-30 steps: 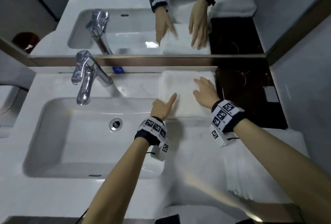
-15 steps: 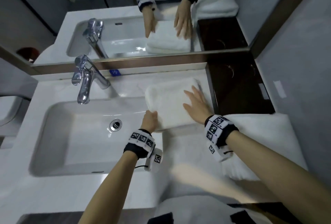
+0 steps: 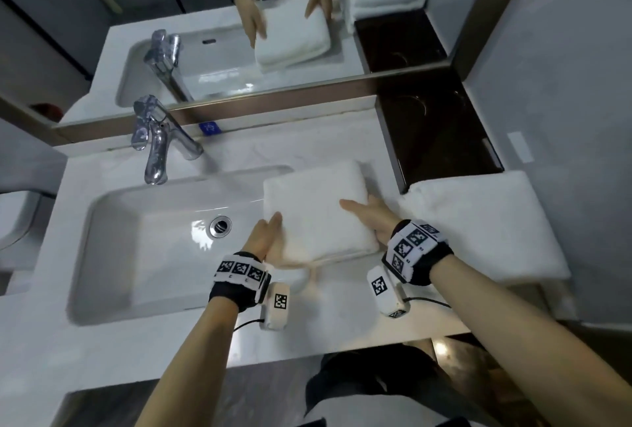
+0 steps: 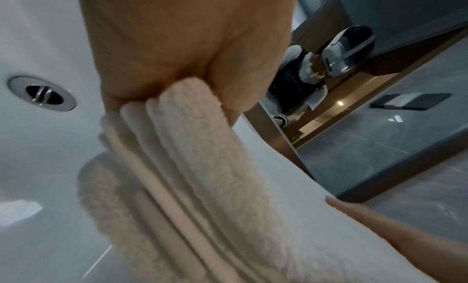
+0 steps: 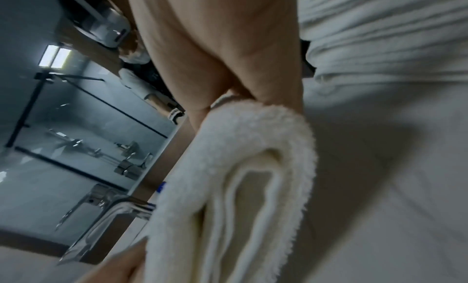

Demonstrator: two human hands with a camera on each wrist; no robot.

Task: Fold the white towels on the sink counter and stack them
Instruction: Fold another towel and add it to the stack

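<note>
Fingers of both hands point(image 3: 371, 218) hidden under folded towel point(image 3: 316, 208).

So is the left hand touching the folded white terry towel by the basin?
Touching. The left wrist view shows the left hand pinching the folded white terry towel's layered edge between thumb and fingers.

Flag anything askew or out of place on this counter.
The folded towel, gripped by the left hand and right hand, sits skewed and overhangs the sink basin. Nothing spilled or damaged.

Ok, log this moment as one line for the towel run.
phase: carrying | folded towel: lifted off counter | left hand: gripping left edge | right hand: gripping right edge | towel stack: at right
</note>
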